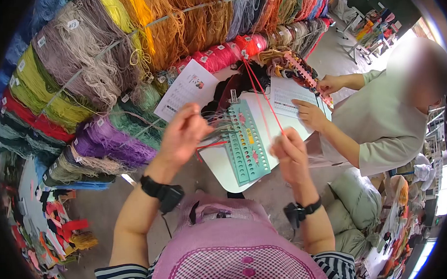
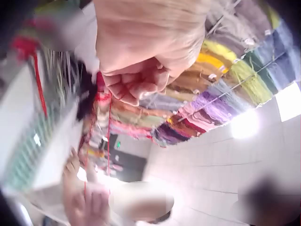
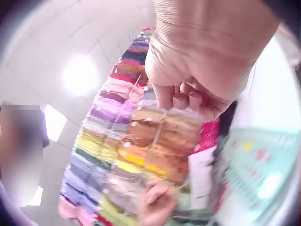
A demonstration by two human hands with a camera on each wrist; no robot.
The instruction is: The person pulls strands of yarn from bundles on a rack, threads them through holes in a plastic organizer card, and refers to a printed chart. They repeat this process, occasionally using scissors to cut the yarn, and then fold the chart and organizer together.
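My right hand (image 1: 290, 154) pinches red thread (image 1: 264, 95), stretched taut from a red bundle (image 1: 249, 45) at the rack. The right wrist view shows that hand (image 3: 197, 70) with its fingers curled inward. To the left of the teal hole board (image 1: 247, 143), my left hand (image 1: 186, 133) is raised with curled fingers; whether a fine strand lies between them is unclear, also in the left wrist view, where the hand (image 2: 146, 52) fills the top. Pale threads (image 1: 220, 129) hang at the board's left edge, with a short red strand (image 1: 213, 145) below them.
The board lies on a white table (image 1: 217, 169) with printed sheets (image 1: 187, 90). Racks of coloured yarn (image 1: 169, 32) rise behind and left. At the right, a person in a light shirt (image 1: 389, 112) works at a pink strip (image 1: 300, 69). Sacks (image 1: 355, 196) lie at lower right.
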